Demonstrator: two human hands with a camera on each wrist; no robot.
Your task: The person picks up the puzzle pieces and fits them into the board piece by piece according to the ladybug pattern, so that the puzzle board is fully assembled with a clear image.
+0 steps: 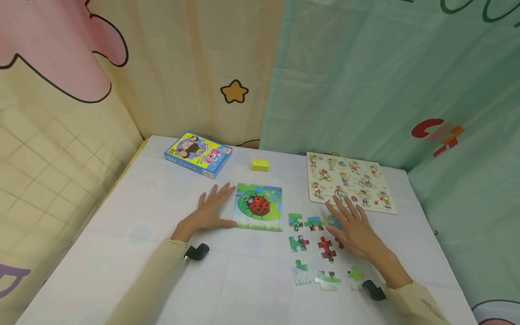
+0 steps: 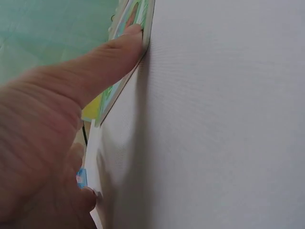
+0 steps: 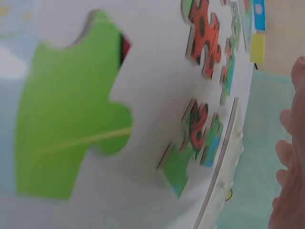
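Note:
The left hand (image 1: 206,213) has its fingers spread at the left side of a square board (image 1: 270,222) with a ladybird picture. In the left wrist view, its thumb (image 2: 107,64) touches the board's edge. Loose jigsaw pieces lie right of the board, among them a red spotted piece (image 1: 326,249) and a white-and-green piece (image 1: 327,280). Over the right-hand pieces reaches the right hand (image 1: 359,232), fingers extended, partly hiding some of them. A green piece (image 3: 71,119) looms large in the right wrist view, apart from that hand, which holds nothing.
A blue and yellow box (image 1: 199,154) lies at the back left, with a small yellow block (image 1: 260,165) to its right. At the back right is a wooden figure puzzle board (image 1: 349,183), just beyond the right fingertips. Printed curtains (image 1: 349,90) hang behind the white table (image 1: 243,280).

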